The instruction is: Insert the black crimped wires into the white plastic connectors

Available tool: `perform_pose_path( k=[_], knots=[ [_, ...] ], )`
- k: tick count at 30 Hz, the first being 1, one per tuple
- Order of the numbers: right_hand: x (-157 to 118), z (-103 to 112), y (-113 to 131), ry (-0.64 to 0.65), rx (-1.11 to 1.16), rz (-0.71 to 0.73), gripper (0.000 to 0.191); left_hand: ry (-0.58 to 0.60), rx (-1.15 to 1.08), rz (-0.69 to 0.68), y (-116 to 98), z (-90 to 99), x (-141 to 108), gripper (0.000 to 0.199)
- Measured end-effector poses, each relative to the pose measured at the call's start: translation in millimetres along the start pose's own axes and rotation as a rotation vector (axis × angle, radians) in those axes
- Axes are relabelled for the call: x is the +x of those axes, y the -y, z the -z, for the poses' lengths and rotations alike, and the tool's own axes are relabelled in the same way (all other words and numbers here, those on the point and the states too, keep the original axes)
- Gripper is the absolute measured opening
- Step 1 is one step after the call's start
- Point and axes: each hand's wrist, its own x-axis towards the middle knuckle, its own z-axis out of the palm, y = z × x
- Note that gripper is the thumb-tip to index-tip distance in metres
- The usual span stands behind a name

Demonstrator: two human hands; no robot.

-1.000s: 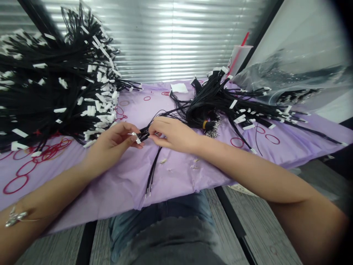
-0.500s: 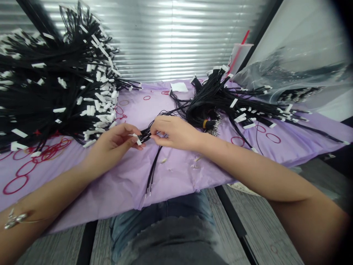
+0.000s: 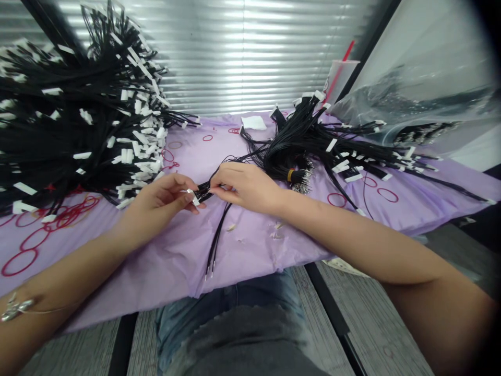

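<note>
Between my hands runs a bundle of thin black wires (image 3: 204, 191) with a white connector (image 3: 193, 197) on its left end. My left hand (image 3: 168, 201) pinches that end between thumb and fingers. Close on the right, my right hand (image 3: 242, 188) has its fingertips closed on the same wires. A few loose black wires (image 3: 217, 237) with bare metal tips hang down below, lying on the purple cloth (image 3: 250, 250). Behind my right hand lies a larger heap of black wires (image 3: 289, 141), part of it tied with a yellow band (image 3: 290, 175).
A tall pile of black wires with white connectors (image 3: 86, 115) fills the left. Red rubber bands (image 3: 70, 214) lie before it. At the back stand a clear cup with a red straw (image 3: 340, 78) and a plastic bag (image 3: 422, 109). A white scrap (image 3: 253, 122) lies near the blinds.
My right hand has shifted slightly left along the wires, closer to my left hand. The left hand keeps its pinch at the connector end. The piles have not moved.
</note>
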Motion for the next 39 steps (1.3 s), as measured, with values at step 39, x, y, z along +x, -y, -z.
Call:
perform_pose_path(
  k=[39],
  knots=[
    [-3.1,-15.7,12.3,0.013,0.081,0.022,0.021,0.018,-0.445,0.102,4.3,-4.4,1.3,0.027]
  ],
)
